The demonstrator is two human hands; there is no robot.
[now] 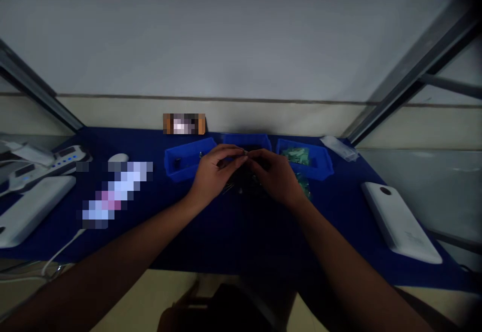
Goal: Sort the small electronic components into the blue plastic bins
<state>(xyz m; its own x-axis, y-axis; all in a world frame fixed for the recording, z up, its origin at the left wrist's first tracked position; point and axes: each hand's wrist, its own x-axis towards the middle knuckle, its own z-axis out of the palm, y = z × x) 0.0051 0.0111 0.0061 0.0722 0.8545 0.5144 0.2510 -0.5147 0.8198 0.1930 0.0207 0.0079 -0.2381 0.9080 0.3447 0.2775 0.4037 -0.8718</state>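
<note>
Both my hands meet at the middle of the blue-covered table (241, 231). My left hand (214, 171) and my right hand (276, 174) pinch a small dark part (245, 155) together between their fingertips. It is too small and dim to identify. Under the hands lies a dark pile of small parts (244, 184) with thin metal pins showing. Right behind the hands stands a middle blue bin (246, 140). A left blue bin (184, 158) holds a few small dark pieces. A right blue bin (305, 158) holds green parts.
A white flat device (401, 226) lies at the right. At the left are white devices (30, 206), one with blue lights (64, 160), a white mouse (118, 158) and a cable (60, 251). A clear bag (339, 147) lies at the back right. Metal frame bars slant on both sides.
</note>
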